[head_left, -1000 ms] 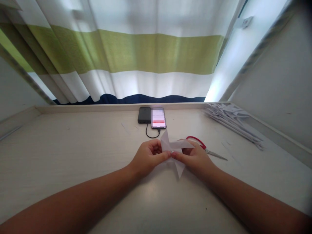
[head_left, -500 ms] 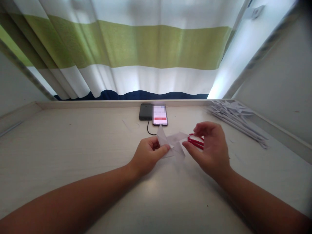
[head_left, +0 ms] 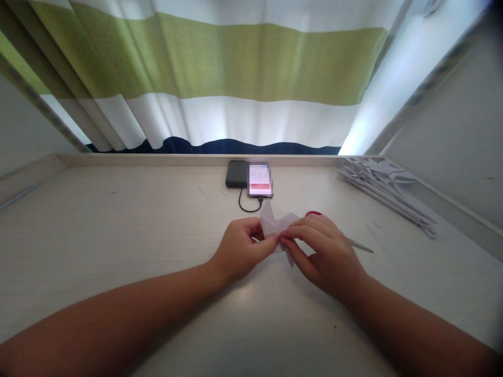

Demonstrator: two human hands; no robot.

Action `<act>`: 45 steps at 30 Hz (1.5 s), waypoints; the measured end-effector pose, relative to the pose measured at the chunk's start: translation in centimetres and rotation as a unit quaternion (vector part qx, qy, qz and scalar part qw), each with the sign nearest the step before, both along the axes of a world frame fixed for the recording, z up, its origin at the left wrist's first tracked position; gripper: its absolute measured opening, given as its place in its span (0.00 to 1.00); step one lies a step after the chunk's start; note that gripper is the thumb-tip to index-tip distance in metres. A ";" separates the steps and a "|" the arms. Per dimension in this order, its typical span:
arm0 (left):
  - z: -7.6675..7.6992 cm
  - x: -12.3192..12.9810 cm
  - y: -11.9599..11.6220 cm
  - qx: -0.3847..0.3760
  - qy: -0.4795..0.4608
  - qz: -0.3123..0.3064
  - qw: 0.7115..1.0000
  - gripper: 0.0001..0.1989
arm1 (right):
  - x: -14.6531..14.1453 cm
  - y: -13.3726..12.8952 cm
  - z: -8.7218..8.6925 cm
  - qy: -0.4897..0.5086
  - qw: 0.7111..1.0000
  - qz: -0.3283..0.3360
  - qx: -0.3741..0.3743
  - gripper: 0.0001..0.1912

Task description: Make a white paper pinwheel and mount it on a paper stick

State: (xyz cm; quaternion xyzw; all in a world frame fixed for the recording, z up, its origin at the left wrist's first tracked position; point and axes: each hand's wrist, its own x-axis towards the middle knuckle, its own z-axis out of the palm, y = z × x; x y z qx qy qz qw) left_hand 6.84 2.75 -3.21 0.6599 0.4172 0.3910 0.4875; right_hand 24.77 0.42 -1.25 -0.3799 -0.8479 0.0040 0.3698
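A folded piece of white paper (head_left: 269, 220) with pointed flaps is held up above the pale table, near the middle of the view. My left hand (head_left: 241, 248) pinches its left side between thumb and fingers. From the right, my right hand (head_left: 328, 256) has its thumb and fingertips pressed together on the paper's middle, close to my left thumb. Behind my right hand lie scissors; a bit of the red handle (head_left: 313, 213) and the metal blade (head_left: 361, 245) show, while the rest is hidden.
A black power bank (head_left: 236, 174) and a lit phone (head_left: 260, 179) joined by a cable lie at the table's back edge. White paper sticks and folded pieces (head_left: 387, 191) are piled at the back right. Thin paper scraps lie about.
My right hand has moved left and closed its fingertips on the paper. The scissors' red handle is now mostly covered, and the blade has come into view. The camera view has shifted slightly.
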 end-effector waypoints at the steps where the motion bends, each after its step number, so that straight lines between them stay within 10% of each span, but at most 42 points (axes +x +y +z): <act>1: 0.1 0.0 0.0 0.002 0.003 0.004 1.000 0.09 | 0.0 -0.1 0.0 -0.005 1.000 -0.002 0.002 0.04; 45: 0.4 0.1 -0.4 0.020 -0.063 -0.024 0.998 0.06 | 0.3 -0.1 -0.3 -0.018 0.999 -0.001 0.049 0.05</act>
